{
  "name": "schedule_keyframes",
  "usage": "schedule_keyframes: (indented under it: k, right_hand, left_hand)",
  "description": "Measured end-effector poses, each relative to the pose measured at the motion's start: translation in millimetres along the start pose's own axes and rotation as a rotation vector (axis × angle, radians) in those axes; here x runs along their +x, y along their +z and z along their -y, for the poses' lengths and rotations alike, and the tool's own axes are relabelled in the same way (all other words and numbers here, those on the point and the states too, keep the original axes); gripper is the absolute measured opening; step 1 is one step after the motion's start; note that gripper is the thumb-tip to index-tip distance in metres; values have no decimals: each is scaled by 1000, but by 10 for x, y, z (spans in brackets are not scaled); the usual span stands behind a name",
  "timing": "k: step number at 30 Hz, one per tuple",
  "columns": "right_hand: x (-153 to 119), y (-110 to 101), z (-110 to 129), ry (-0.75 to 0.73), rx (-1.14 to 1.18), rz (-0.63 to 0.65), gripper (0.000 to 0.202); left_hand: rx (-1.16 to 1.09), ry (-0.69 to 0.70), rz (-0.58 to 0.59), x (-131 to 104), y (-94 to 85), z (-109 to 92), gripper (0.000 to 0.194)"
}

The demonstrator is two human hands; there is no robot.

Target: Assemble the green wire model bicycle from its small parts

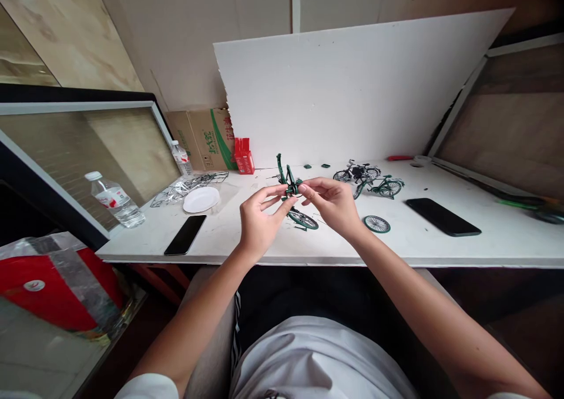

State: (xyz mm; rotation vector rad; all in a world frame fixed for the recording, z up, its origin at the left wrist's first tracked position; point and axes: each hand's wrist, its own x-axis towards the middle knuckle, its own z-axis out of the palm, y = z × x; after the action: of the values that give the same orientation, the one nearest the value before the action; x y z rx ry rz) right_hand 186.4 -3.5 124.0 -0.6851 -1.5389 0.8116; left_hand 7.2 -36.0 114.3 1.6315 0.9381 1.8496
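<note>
Between my two hands, just above the table, is a dark green model bicycle frame [282, 167]. My left hand [259, 220] pinches it from the left with thumb and fingertips. From the other side, my right hand [332, 202] grips it near its middle, with thumb and index finger closed. My fingertips hide part of the held frame. Below them a green-rimmed spoked wheel [304, 218] shows; whether it is joined to the frame I cannot tell. Another loose wheel [376, 224] lies flat to the right of my right hand.
Behind my right hand stand a black model bicycle [359, 171] and a green one [388, 185]. Phones lie at left [185, 235] and right [443, 216]. A white plate [201, 200], parts sprues [198, 181], a water bottle [115, 199] and a red box [244, 156] are at the left.
</note>
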Motion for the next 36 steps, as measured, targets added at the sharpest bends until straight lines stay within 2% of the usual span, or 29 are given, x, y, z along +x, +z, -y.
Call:
schedule_keyframes:
  k: [4,6,9,14,19,23,27,31,36]
  right_hand:
    - [-28,4,19,-2,23,27,35]
    - [-39,-7,16,-13,15,58,34]
    - [-46,-32,24,-12,14,104,34]
    - [-46,-54,135,93,96,222,39]
    - [-32,-110,199,129,93,328,37]
    - [3,-197,142,36,-65,304,38]
    - [26,-239,122,-43,-202,236,37]
    - [6,-245,200,-170,-396,153,24]
    - [-45,-234,280,-315,-480,162,10]
  left_hand:
    - [-35,2,2,4,-16,4,60]
    - [-22,0,3,16,-30,30,65]
    - [13,9,0,27,-39,53,63]
    - [41,66,-23,27,-49,16,67]
    - [88,85,38,81,-118,18,60]
    - [111,31,107,134,-168,71,64]
    - [118,46,121,138,-169,108,64]
    - [144,126,133,118,-163,114,60]
    - [170,177,166,108,-174,95,55]
